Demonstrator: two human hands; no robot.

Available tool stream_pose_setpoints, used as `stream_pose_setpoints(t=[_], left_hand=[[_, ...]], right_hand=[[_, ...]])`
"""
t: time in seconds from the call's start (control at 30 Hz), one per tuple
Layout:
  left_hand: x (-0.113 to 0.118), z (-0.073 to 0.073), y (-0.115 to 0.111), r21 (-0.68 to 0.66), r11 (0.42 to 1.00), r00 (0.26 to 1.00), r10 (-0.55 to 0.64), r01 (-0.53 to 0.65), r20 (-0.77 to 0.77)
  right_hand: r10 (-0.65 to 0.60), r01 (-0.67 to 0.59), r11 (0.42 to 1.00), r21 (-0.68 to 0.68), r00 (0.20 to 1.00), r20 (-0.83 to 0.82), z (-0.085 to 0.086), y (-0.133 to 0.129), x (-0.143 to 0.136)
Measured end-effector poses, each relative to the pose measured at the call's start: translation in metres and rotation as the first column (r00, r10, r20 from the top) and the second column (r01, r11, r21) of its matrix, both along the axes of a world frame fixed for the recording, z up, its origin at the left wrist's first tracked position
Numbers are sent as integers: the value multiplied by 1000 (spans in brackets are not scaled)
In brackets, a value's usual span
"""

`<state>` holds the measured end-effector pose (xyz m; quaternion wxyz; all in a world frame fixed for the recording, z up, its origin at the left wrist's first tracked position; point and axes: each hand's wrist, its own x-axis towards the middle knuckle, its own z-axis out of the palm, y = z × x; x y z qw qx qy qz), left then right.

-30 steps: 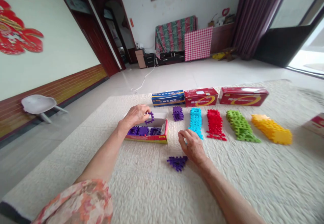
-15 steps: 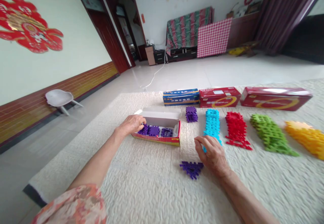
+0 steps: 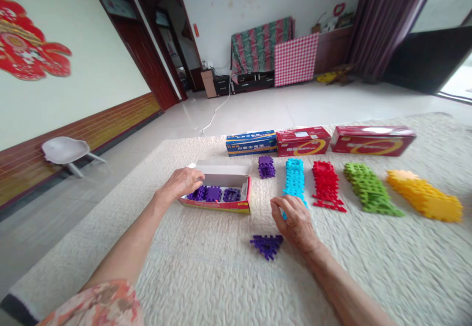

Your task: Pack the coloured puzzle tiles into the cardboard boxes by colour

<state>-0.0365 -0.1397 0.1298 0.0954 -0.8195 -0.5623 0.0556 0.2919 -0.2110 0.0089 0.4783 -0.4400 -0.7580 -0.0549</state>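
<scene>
My left hand is bent over the left end of an open cardboard box, fingers curled in by the purple plastic building pieces inside. Its fingertips are partly hidden, so what they hold cannot be made out. My right hand hovers or rests in front of the cyan stack of pieces, covering its near end; its fingers are curled closed with nothing showing in them. Just left of it, purple triangular pieces lie on the quilted cover. A short purple stack stands beyond the box's right end.
Rows of red, green and yellow pieces lie to the right. Behind them stand a blue box, a red box and a longer red box. A white stool is on the floor at left.
The view has turned a little to the right, so everything appears shifted left. Both hands keep nearly the same places relative to the box and the pieces.
</scene>
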Motion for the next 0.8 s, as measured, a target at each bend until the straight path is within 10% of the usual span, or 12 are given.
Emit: stream_pose_setpoints(t=[0.2, 0.4, 0.8], left_hand=[[106, 3, 33, 85, 974, 971, -218, 210, 99], [203, -8, 73, -37, 979, 980, -198, 199, 25], [224, -22, 92, -125, 986, 992, -120, 114, -38]], right_hand=[[-25, 25, 1000, -12, 999, -33, 1, 1, 2], [-56, 56, 998, -1, 998, -34, 0, 3, 9], [-85, 82, 995, -54, 995, -45, -1, 3, 8]])
